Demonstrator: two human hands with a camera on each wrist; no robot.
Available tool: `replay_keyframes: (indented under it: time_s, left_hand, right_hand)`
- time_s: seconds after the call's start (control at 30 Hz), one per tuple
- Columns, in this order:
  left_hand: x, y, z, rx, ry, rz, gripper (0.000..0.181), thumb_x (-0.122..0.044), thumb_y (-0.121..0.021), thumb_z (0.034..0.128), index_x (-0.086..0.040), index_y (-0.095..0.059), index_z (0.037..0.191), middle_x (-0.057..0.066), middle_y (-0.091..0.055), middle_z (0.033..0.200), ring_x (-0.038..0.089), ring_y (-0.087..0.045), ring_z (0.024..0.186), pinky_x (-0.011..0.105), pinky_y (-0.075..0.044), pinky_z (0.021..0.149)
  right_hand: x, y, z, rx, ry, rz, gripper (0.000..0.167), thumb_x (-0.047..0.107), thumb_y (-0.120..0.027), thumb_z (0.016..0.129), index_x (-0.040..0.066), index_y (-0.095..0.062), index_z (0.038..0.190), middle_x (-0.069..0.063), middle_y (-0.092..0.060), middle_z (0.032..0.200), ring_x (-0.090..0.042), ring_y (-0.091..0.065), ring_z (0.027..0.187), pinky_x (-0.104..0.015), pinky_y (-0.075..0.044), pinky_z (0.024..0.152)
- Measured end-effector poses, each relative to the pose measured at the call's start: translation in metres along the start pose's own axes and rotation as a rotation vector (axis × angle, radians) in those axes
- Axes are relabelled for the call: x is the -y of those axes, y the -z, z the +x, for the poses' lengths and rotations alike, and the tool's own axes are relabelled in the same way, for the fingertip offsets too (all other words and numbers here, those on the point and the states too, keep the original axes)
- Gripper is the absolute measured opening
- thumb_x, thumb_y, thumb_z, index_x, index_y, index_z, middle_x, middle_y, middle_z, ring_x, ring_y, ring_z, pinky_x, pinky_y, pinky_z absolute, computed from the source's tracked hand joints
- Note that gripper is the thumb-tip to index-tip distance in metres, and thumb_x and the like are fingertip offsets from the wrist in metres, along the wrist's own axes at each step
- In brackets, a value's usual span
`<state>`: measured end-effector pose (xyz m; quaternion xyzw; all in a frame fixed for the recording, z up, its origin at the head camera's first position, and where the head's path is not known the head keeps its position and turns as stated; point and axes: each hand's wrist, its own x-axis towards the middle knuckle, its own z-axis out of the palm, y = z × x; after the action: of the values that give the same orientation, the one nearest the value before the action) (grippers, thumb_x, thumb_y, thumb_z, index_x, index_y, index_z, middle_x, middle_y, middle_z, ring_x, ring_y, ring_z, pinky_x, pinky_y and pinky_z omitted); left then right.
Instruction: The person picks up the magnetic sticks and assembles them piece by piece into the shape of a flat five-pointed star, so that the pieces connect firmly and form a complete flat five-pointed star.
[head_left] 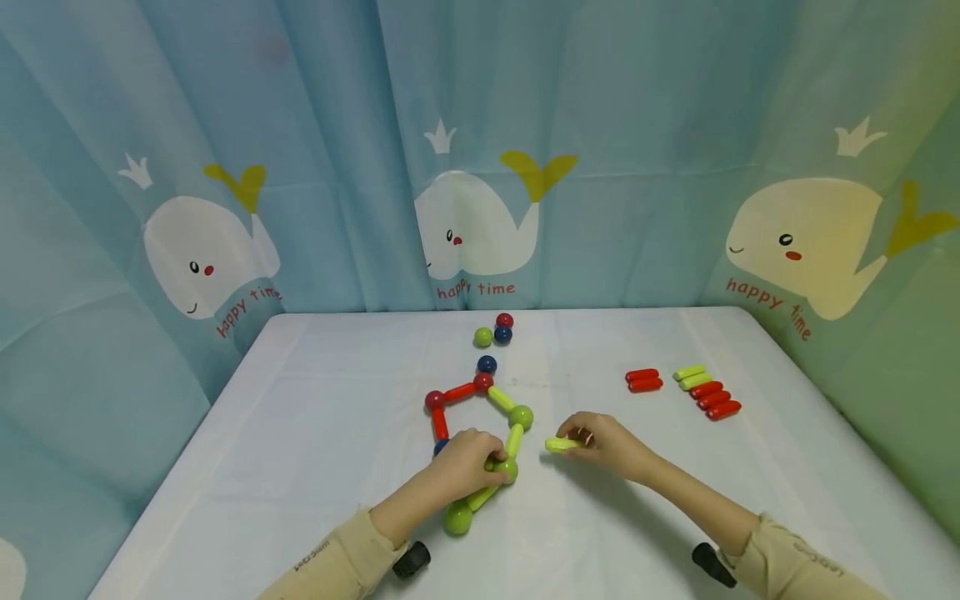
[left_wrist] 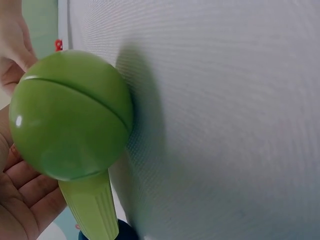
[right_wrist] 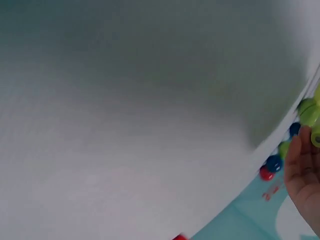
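A ring of coloured balls and short rods lies on the table. My left hand [head_left: 467,463] grips a green ball [head_left: 511,472] at the ring's near right corner. Another green ball [head_left: 458,518] sits nearer to me, joined by a yellow-green rod [head_left: 483,497]; in the left wrist view this rounded green ball [left_wrist: 70,115] hides part of the hand. Right of the ring, my right hand [head_left: 611,446] pinches a loose yellow-green rod [head_left: 561,444] just above the table. The rod's round end [right_wrist: 316,137] shows at the edge of the right wrist view.
Beyond the ring are a loose green ball [head_left: 483,337], a red ball [head_left: 505,320] and blue balls [head_left: 503,335]. To the right lie two red rods [head_left: 644,381] and a row of yellow-green and red rods [head_left: 707,390]. A blue curtain [head_left: 630,100] hangs behind the table [head_left: 315,400].
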<state>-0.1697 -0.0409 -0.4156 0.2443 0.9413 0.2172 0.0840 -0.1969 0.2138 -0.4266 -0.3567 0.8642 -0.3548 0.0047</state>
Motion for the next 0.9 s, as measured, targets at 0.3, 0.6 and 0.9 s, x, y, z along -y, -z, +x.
replay_keyframes:
  time_s: [0.3,0.6,0.9]
  left_hand:
    - [0.000,-0.003,0.001,-0.008,-0.019,0.006,0.019,-0.026,-0.076,0.0789,-0.012,-0.071,0.090,-0.007,-0.065,0.081,0.004,-0.044,0.070,0.017,-0.039,0.064]
    - [0.001,-0.002,0.002,-0.008,-0.025,0.002,0.018,-0.025,-0.076,0.0789,-0.011,-0.070,0.087,-0.007,-0.063,0.077,0.003,-0.044,0.065,0.015,-0.038,0.059]
    - [0.002,-0.003,0.002,-0.011,-0.028,0.009,0.018,-0.025,-0.076,0.0789,-0.011,-0.070,0.087,-0.007,-0.064,0.078,0.003,-0.044,0.065,0.015,-0.038,0.060]
  right_hand:
    - [0.023,-0.012,0.005,0.080,-0.120,0.094,0.018,0.007,-0.072,0.081,-0.004,-0.065,0.094,-0.010,-0.065,0.087,-0.002,-0.052,0.075,-0.019,-0.049,0.062]
    - [0.033,-0.024,0.015,0.168,-0.110,0.052,0.014,0.006,-0.071,0.081,0.000,-0.065,0.091,-0.004,-0.063,0.084,0.000,-0.049,0.072,-0.018,-0.046,0.062]
    - [0.034,-0.028,0.020,0.171,-0.092,0.022,0.012,0.002,-0.068,0.082,-0.002,-0.064,0.092,-0.006,-0.064,0.083,0.001,-0.048,0.070,-0.018,-0.045,0.060]
